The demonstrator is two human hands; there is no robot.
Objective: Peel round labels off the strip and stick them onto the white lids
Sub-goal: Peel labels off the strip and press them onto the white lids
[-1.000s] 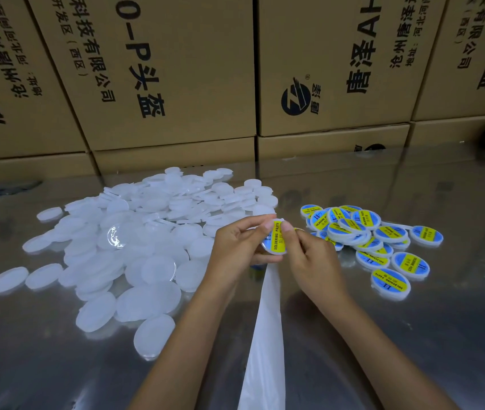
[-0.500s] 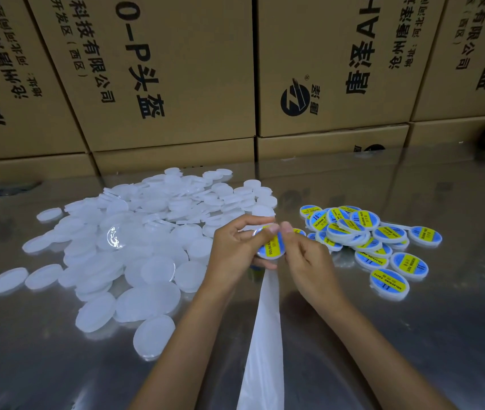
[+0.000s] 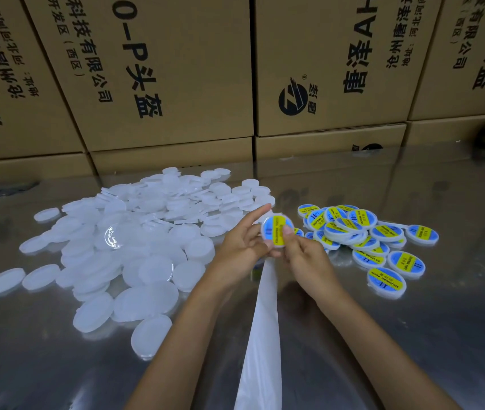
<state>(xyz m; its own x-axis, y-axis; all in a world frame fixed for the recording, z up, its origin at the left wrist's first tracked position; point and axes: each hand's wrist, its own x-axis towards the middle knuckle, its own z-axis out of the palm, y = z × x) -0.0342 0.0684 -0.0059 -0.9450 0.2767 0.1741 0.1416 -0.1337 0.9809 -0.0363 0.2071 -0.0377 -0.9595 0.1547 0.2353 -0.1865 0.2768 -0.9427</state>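
Centrally, both hands meet above the reflective metal table (image 3: 412, 335). The left hand (image 3: 242, 250) holds a white lid (image 3: 276, 229) from behind, index finger extended along its upper edge and the remaining fingers curled beneath it. The lid faces the camera and carries a blue and yellow round label (image 3: 275, 232). The right hand (image 3: 303, 255) presses its thumb (image 3: 287, 232) onto the label face, with its other fingers curled at the lid's lower edge. The white backing strip (image 3: 264, 335) hangs from below the hands toward the camera. Unlabelled lids (image 3: 134, 241) lie heaped left of the hands; labelled lids (image 3: 362, 238) are piled on the right. Printed cardboard boxes (image 3: 161, 78) line the far edge.
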